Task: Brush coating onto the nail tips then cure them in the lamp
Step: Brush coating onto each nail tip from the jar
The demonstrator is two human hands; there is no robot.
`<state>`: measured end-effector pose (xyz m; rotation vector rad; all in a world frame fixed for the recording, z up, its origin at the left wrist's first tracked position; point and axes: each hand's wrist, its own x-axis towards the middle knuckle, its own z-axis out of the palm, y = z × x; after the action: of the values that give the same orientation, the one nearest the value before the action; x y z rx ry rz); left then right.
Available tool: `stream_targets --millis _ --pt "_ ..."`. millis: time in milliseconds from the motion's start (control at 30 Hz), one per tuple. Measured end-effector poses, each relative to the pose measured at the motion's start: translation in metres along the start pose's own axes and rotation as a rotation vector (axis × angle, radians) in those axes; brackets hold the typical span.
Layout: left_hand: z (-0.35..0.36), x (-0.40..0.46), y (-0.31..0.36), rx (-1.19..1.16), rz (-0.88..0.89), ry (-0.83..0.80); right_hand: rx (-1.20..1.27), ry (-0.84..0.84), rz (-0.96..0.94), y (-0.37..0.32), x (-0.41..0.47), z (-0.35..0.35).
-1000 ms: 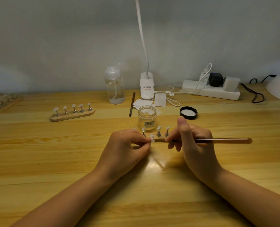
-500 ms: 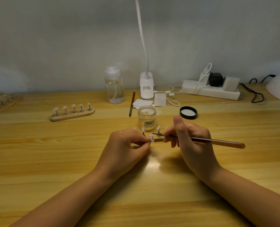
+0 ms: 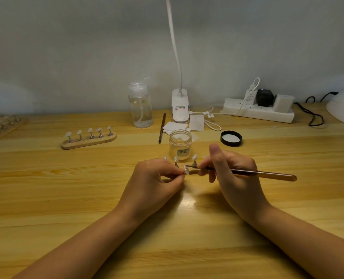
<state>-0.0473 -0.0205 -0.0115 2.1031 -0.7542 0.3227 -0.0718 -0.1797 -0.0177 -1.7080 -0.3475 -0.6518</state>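
A: Report hand status.
B: Left hand pinches a nail tip on its stand peg between thumb and fingertips. Right hand grips the brush; bristle end meets the tip.
A: Location?
B: Table centre, just in front of the open jar; jar lid to its right.

Left hand pinches a nail tip on its small stand. Right hand holds brush, bristles touching that tip. Open jar just behind, black lid beside it on worktop.
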Motion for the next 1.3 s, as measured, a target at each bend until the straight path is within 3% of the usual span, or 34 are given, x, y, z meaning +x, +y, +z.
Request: stream_targets --millis 533,733,867,1300 --pt "0.0024 0.0011 -0.0031 0.0 0.018 0.013 0.063 -0.006 0.029 -0.0016 -0.0037 -0.0014" --pt "-0.0009 -0.0011 0.0002 -0.015 0.129 0.002 0.107 0.176 0.053 -0.0031 -0.0009 -0.007" --pt "-0.0033 -0.0001 0.0026 -0.003 0.202 0.079 0.103 0.249 0.103 -0.0027 0.0015 -0.0091" --pt "-0.0026 0.0055 -0.0029 -0.02 0.145 0.112 0.009 0.08 -0.116 -0.0023 -0.0006 -0.0028"
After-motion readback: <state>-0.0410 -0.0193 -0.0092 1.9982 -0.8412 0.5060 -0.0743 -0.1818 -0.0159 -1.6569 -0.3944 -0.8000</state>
